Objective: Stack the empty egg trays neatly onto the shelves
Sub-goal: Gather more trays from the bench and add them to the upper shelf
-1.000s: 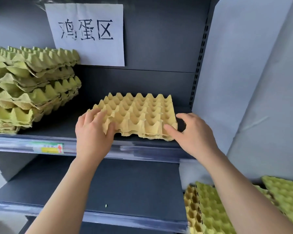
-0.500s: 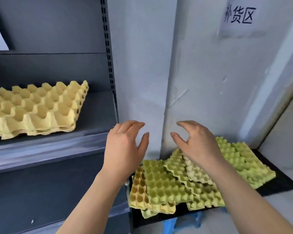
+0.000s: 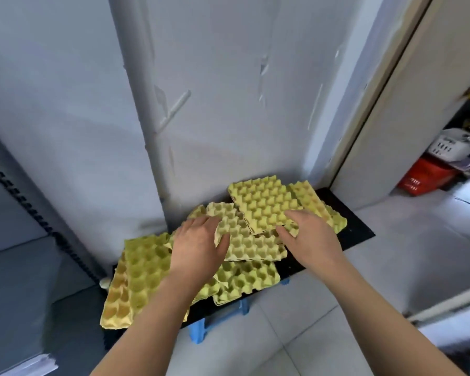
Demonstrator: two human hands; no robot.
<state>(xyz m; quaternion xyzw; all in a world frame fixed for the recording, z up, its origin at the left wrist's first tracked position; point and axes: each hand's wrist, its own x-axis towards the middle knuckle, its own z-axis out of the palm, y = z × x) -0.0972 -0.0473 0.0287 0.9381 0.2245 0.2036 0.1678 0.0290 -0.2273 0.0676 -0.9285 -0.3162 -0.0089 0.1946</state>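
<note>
Several empty egg trays lie in a loose, overlapping heap on a black board low by the wall. A pale yellow egg tray lies in the middle, and a greener tray overlaps its far right corner. My left hand is at the pale tray's left edge, thumb on top and fingers beside the rim. My right hand rests with spread fingers on the near corner of the greener tray. Another green tray and an orange-tinted tray sit at the left end.
The dark grey shelf unit stands at the left edge, its shelves mostly out of view. A blue stool carries the board. White wall panels rise behind. At right a door frame opens onto a red crate.
My view swung right and down from the shelf to the heap. Both hands left the tray on the shelf, came down open, and now touch the trays in the heap.
</note>
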